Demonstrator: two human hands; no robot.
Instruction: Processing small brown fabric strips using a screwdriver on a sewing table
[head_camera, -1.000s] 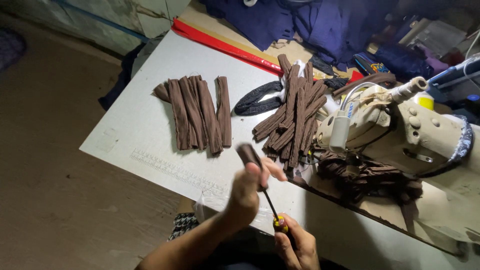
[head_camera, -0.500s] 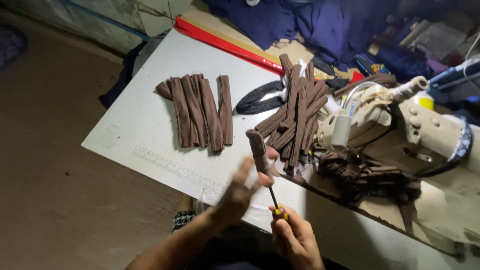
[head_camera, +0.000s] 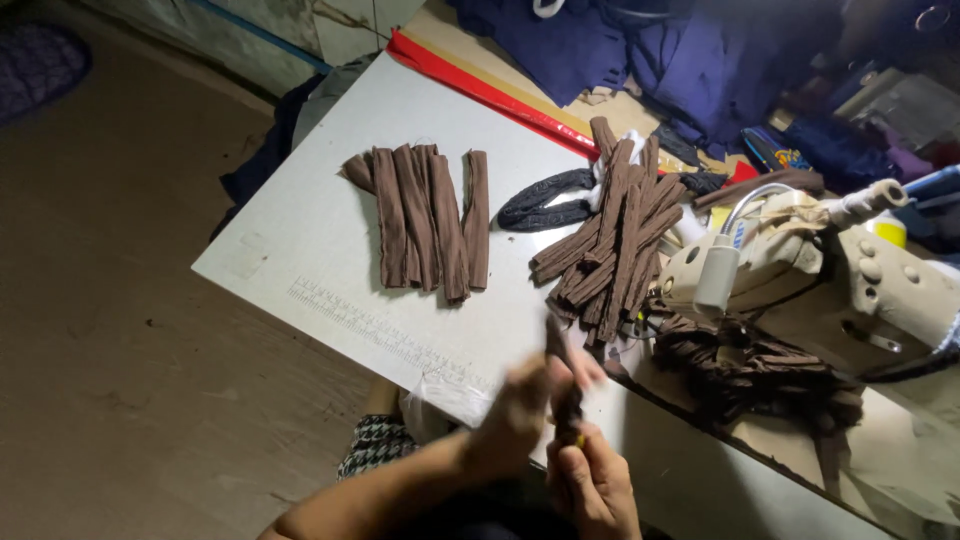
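L hand (head_camera: 515, 415) blurred, fingers curled round a brown fabric strip (head_camera: 556, 345) held upright over the desk (head_camera: 300, 250) front edge. R hand (head_camera: 592, 485) just below, closed on the strip's lower end; tool inside, can't tell. Neat strip row (head_camera: 425, 220) mid-desk, loose strip pile (head_camera: 610, 235) by sewing machine (head_camera: 800, 270).

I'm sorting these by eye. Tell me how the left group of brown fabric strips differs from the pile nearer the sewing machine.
The left group lies flat, its strips side by side and nearly parallel; the pile by the sewing machine is heaped, strips crossing and fanned at a slant. The left group holds fewer strips. Both are brown, narrow strips on the white table.
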